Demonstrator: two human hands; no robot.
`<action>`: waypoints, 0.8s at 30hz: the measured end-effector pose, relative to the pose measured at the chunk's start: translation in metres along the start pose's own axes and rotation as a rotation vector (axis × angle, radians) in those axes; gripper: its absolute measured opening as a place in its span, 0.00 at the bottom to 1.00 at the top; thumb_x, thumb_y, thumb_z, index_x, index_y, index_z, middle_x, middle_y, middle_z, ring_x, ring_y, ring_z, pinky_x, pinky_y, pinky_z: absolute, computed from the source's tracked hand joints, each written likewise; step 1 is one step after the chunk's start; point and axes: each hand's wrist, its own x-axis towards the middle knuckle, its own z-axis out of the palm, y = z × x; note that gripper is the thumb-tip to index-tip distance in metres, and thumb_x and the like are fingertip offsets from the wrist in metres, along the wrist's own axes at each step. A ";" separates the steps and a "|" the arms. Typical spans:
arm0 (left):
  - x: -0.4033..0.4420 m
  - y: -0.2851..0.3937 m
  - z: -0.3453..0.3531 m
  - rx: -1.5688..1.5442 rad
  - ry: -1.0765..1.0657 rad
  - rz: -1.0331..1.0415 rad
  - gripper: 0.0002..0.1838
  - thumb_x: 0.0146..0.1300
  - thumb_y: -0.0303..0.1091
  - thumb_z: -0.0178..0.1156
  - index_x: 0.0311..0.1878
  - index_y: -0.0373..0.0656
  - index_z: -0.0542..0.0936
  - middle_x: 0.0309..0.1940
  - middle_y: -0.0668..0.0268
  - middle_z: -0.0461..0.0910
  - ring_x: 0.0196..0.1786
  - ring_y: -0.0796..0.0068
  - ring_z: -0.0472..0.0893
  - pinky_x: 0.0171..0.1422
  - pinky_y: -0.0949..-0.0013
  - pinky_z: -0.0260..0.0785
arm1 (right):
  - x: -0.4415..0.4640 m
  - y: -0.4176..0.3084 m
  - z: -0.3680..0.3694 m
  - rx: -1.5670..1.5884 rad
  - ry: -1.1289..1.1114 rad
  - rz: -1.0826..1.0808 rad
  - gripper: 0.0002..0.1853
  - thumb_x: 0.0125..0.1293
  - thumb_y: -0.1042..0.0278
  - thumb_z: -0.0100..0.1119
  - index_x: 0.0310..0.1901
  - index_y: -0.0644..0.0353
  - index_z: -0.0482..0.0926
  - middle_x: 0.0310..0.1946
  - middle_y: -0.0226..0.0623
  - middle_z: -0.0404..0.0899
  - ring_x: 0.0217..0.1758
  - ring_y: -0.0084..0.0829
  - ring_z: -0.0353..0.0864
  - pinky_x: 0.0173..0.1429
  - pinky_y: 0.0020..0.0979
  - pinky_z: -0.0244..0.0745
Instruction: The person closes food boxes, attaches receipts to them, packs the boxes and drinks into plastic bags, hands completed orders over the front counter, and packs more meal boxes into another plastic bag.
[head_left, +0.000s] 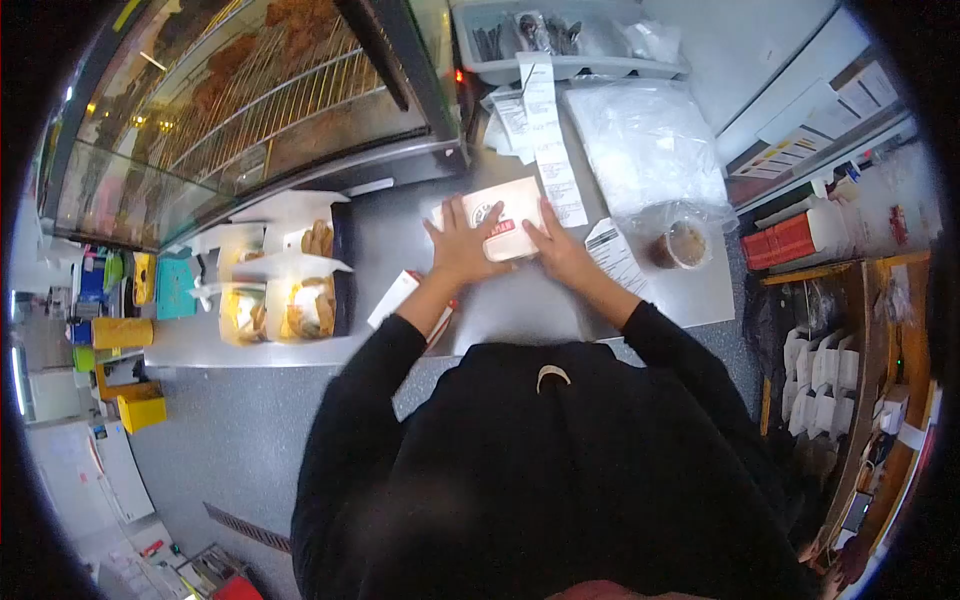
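On the metal counter lies a cream paper box or packet [517, 200] with a dark round logo and a red label. My left hand [466, 245] rests on its left part, fingers spread. At its right edge is my right hand [562, 250], the thumb and fingers against the side; whether they grip it is hard to tell. A long printed receipt [553, 150] lies just beyond my right hand. Nearer my left forearm is a small white and red carton [398, 300].
Open boxes of food [308, 305] stand at the left, below a glass warming cabinet [250, 110]. At the right are clear plastic bags [645, 145], a lidded tub of brown contents [681, 246] and another receipt [614, 256]. A cutlery tray [600, 68] sits at the back.
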 end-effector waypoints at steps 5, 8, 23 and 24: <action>0.004 -0.006 0.007 -0.217 0.143 0.032 0.55 0.22 0.61 0.69 0.62 0.61 0.60 0.62 0.44 0.48 0.66 0.43 0.46 0.58 0.44 0.56 | 0.003 -0.012 -0.009 0.262 0.148 0.141 0.34 0.45 0.79 0.59 0.58 0.59 0.63 0.64 0.52 0.48 0.64 0.51 0.53 0.62 0.35 0.60; 0.008 -0.017 0.020 -0.229 0.196 0.071 0.55 0.20 0.60 0.70 0.61 0.58 0.64 0.61 0.40 0.49 0.64 0.39 0.48 0.61 0.49 0.55 | -0.004 -0.003 -0.003 0.228 0.082 0.153 0.35 0.46 0.74 0.62 0.60 0.59 0.61 0.64 0.51 0.47 0.66 0.49 0.52 0.63 0.35 0.57; 0.003 -0.035 -0.006 -0.216 -0.092 0.217 0.43 0.38 0.65 0.59 0.63 0.71 0.58 0.65 0.49 0.44 0.66 0.40 0.45 0.60 0.32 0.41 | 0.040 0.001 -0.050 -0.328 -0.419 -0.203 0.23 0.55 0.55 0.53 0.53 0.54 0.69 0.57 0.51 0.62 0.49 0.53 0.72 0.42 0.40 0.75; 0.004 -0.035 -0.005 -0.190 -0.068 0.230 0.42 0.40 0.65 0.59 0.62 0.72 0.58 0.65 0.49 0.46 0.65 0.39 0.46 0.60 0.31 0.41 | 0.040 0.000 -0.050 -0.364 -0.439 -0.221 0.23 0.56 0.57 0.52 0.54 0.55 0.67 0.57 0.52 0.62 0.49 0.54 0.72 0.42 0.40 0.76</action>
